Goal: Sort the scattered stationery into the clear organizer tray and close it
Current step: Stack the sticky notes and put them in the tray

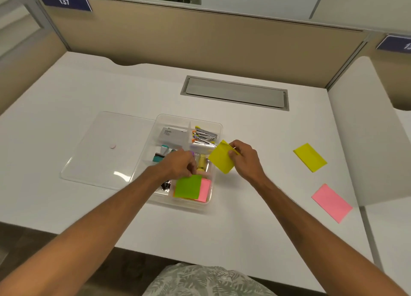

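Right fingers (232,153) pinch a yellow pad (221,159) beside the tray (189,117). Left fingers (190,170) pinch a green pad (188,187) just below them, inside it.

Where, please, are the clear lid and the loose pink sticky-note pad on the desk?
clear lid (100,153), head view, middle of its flat panel.
pink sticky-note pad (331,203), head view, centre of its top sheet.

Both my bare forearms reach forward and angle inward. My left hand (178,164) is knuckles-up, its fingers curled down and pinching the top edge of the green sticky notes (188,187). My right hand (244,156), near it, pinches the tilted yellow sticky notes (221,159) between thumb and curled fingers.
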A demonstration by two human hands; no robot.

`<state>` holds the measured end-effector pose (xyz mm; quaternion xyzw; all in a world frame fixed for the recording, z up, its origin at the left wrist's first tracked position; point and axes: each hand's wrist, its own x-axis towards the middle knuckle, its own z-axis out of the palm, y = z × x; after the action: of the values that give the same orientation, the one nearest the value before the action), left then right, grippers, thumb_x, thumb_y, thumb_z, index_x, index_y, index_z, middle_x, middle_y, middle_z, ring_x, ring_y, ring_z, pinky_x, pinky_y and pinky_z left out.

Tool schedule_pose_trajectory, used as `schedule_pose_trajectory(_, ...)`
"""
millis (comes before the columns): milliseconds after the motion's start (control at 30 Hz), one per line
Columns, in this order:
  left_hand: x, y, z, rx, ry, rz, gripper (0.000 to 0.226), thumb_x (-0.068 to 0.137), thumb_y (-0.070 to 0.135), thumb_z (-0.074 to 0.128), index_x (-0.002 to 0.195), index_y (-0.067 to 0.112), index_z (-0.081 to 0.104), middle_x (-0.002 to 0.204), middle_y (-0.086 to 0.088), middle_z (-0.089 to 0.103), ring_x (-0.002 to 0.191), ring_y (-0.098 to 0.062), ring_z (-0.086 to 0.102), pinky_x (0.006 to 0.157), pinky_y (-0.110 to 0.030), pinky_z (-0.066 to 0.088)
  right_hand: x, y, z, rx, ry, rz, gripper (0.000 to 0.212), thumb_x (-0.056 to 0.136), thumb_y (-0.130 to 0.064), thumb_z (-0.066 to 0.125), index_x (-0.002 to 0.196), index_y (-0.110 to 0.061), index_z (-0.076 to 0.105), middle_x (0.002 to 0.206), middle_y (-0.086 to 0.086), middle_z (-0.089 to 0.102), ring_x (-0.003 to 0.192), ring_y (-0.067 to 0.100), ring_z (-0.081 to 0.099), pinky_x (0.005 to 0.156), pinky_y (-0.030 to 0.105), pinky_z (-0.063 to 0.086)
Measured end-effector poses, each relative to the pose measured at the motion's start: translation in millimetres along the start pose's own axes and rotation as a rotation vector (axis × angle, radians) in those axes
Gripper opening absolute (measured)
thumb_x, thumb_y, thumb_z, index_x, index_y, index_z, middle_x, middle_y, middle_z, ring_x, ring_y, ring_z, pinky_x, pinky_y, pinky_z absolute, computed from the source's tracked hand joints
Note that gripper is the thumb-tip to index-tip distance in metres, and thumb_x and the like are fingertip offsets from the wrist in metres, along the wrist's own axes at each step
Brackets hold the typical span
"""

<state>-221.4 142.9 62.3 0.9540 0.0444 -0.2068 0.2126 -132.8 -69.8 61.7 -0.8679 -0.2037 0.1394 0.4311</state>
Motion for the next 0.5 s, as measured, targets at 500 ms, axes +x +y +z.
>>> schedule_pose_trajectory(500,-11.6,-23.4,-5.4,-0.062,0.193,0.142,0.009,0.078,0.027,0.072,0.085,0.024,0.077,0.083,0.010,0.075,0.076,-0.008,0.067,0.064,-0.021,0.046,-13.4,-20.9,36.2,-0.048,-0.068,0.061,0.014,0.084,-0.008,0.059,0.089,-0.017,0.067,0.080,0.006,0.067,0.074,0.022,0.059,0.061,0.025,0.041)
